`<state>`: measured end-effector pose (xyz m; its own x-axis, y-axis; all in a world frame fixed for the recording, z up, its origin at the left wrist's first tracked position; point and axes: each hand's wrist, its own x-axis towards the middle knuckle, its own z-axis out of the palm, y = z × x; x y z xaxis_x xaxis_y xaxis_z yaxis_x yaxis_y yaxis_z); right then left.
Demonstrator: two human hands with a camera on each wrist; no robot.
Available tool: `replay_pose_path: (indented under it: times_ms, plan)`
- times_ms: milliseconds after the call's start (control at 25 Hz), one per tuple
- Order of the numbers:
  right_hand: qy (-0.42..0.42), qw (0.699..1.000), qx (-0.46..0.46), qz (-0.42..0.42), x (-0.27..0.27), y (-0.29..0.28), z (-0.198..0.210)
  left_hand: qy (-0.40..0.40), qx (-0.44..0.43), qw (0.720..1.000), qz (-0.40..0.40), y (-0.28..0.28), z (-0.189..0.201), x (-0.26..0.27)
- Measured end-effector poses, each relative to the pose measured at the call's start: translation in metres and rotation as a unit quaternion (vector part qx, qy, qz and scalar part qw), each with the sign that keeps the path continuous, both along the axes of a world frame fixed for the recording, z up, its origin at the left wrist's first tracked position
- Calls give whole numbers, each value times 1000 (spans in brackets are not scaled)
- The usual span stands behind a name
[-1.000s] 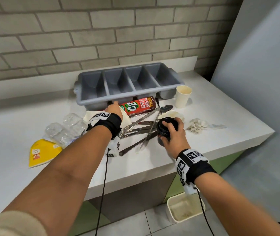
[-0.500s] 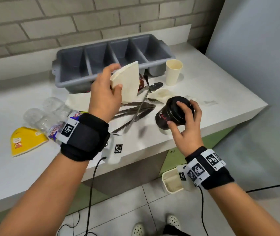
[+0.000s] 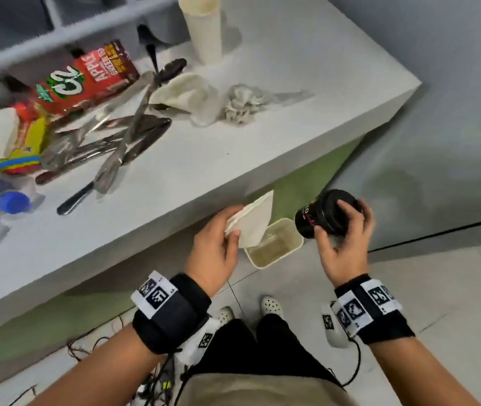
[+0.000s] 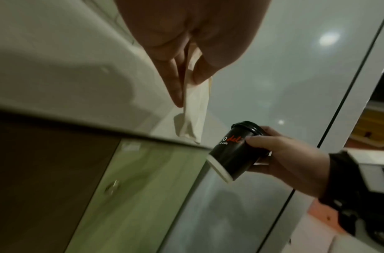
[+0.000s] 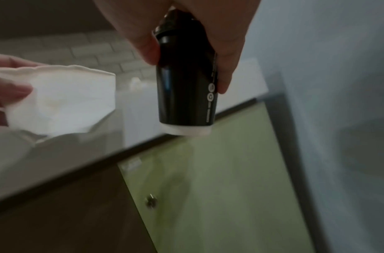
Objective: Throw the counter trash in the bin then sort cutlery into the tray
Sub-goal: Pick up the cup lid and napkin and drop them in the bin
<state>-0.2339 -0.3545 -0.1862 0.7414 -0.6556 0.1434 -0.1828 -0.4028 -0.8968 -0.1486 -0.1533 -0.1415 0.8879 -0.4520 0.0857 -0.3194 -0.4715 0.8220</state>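
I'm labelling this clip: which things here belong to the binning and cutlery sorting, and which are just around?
Job: white paper napkin in left hand; black lidded paper cup in right hand; cream floor bin; steel cutlery pile; grey tray.

Around: green cabinet door; floor cables.

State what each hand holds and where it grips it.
Left hand pinches the folded white napkin at one edge. Right hand grips the black lidded coffee cup round its upper side, near the lid.
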Motion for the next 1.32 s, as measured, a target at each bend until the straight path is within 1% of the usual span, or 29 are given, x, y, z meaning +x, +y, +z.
replay_pose_path:
  times_ms: [120,200,280,360,520,600,680,760,840,880,920,1000,1120,1200,1320]
  plan:
    - [93,994,24,-42,-1,-6,-70,78,88,993,-15,-21,-70,10]
    - [130,988,59,-58,9,-6,-122,119,143,982,-37,-38,-125,23]
    - [165,980,94,-60,20,-7,-176,148,198,967,-57,-55,-184,32]
    - [202,970,125,-49,32,-8,-228,170,232,955,-72,-73,-236,40]
    - [225,961,150,-62,54,-22,-335,199,268,940,-76,-109,-343,53]
    - [220,962,152,-61,60,-29,-373,203,286,933,-83,-120,-385,56]
    - [219,964,142,-60,64,-34,-403,210,305,925,-85,-125,-417,60]
    - [242,961,131,-34,66,-37,-430,236,327,907,-121,-126,-443,64]
    - [313,943,115,13,61,-39,-446,258,349,885,-169,-124,-452,68]
    - [342,932,117,26,57,-39,-448,254,361,879,-180,-123,-451,70]
    - [355,926,129,25,50,-36,-444,246,367,878,-182,-120,-447,71]
    - [351,926,141,5,37,-30,-427,234,359,885,-183,-118,-428,70]
    - [351,927,130,-11,21,-22,-373,229,351,889,-185,-117,-372,61]
    - [343,931,123,-9,15,-18,-329,225,342,891,-195,-118,-325,51]
    - [311,945,99,-12,9,-14,-264,230,302,902,-204,-116,-250,36]
